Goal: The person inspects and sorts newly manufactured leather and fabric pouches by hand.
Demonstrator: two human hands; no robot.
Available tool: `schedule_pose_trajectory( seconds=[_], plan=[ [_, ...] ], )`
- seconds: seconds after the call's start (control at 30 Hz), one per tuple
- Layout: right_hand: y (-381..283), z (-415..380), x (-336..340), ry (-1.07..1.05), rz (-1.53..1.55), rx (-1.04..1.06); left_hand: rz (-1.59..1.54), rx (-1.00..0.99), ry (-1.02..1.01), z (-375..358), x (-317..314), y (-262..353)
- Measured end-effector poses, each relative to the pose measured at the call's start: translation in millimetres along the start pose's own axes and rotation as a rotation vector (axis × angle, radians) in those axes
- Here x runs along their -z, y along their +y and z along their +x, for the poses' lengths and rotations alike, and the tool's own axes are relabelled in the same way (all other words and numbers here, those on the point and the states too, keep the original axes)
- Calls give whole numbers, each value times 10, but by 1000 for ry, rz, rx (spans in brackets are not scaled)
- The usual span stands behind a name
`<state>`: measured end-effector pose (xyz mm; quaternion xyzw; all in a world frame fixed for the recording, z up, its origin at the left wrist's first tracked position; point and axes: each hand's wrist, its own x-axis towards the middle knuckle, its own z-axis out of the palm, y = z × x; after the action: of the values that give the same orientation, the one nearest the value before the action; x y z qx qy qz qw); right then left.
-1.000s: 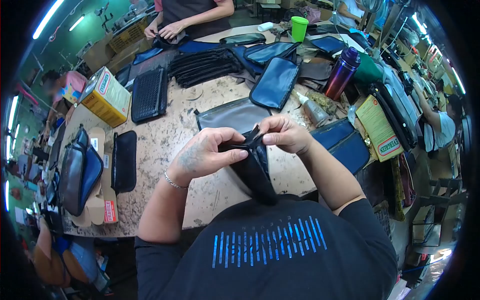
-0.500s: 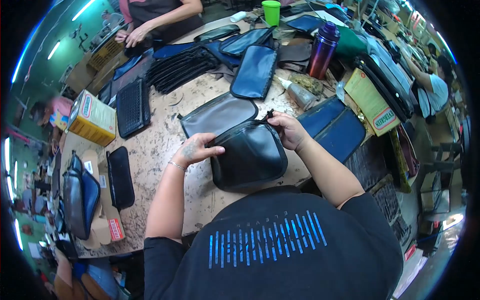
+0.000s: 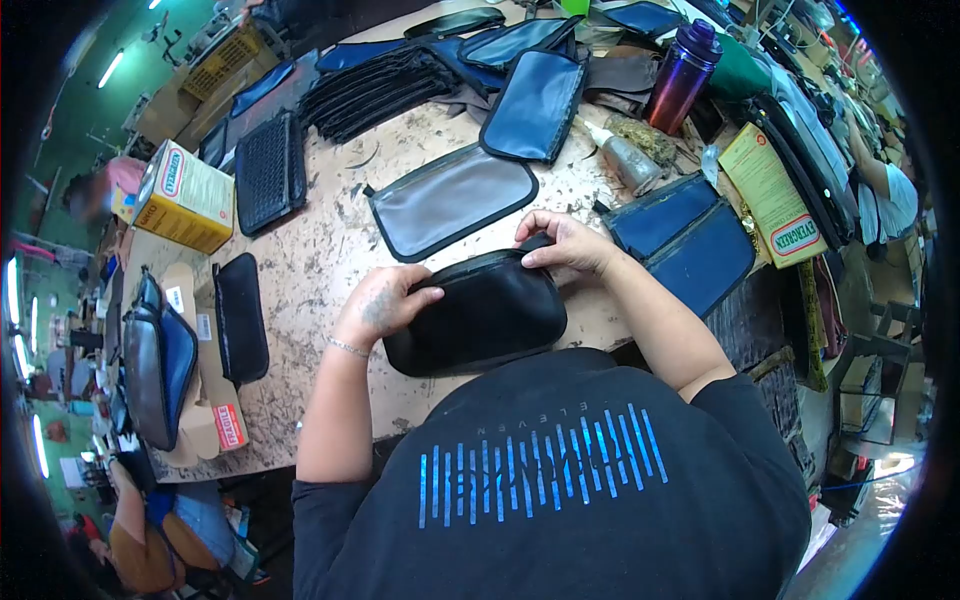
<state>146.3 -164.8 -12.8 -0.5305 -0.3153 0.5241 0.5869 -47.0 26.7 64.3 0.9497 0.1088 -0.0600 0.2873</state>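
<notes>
A black zippered pouch (image 3: 478, 318) rests near the table's front edge, close to my body. My left hand (image 3: 385, 303) grips its upper left edge, thumb lying on the front face and fingers behind. At the upper right corner, my right hand (image 3: 565, 246) pinches the zip edge between thumb and fingers. Just beyond the pouch lies a flat grey panel (image 3: 455, 203) with black binding. A blue panel (image 3: 535, 105) with black edging touches its far right corner.
A yellow Evergreen tin (image 3: 187, 200) stands at the left, near a thin black pouch (image 3: 241, 318). Stacked black pieces (image 3: 375, 95) lie at the back. On the right are a purple bottle (image 3: 685, 78), a glue bottle (image 3: 625, 160) and blue panels (image 3: 685, 240).
Both hands have shifted slightly, and the pouch now lies lower and wider in view. My right hand has moved along the zip edge. The view has tilted, cutting off the co-worker opposite.
</notes>
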Motion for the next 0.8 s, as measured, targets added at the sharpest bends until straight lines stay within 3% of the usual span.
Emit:
schedule_pose_trajectory(
  seconds=[0.1,0.23,0.3,0.47,0.57,0.63,0.7,0.77,0.8],
  plan=[
    [35,23,95,-32,-255,90,-268,-24,-107,113,-55,-263],
    [28,-17,86,30,-162,3,-216,-9,-129,151,-101,-515],
    [49,-9,52,28,-163,-3,-253,182,-61,34,-127,-496],
    [30,52,-69,-36,-320,20,-361,120,19,-238,-337,-682],
    [-93,39,-74,-88,-392,-27,-222,27,31,-145,-191,-403],
    [-63,55,-40,-117,-356,-49,-109,59,-163,77,-160,-249],
    [-26,63,-17,-100,-243,-82,-23,-54,-149,292,-178,79],
    [-2,53,-3,-67,-224,-82,-48,-203,-185,551,-328,188],
    [-5,38,2,-32,-194,-80,-100,-180,-189,628,-398,207]
  ],
)
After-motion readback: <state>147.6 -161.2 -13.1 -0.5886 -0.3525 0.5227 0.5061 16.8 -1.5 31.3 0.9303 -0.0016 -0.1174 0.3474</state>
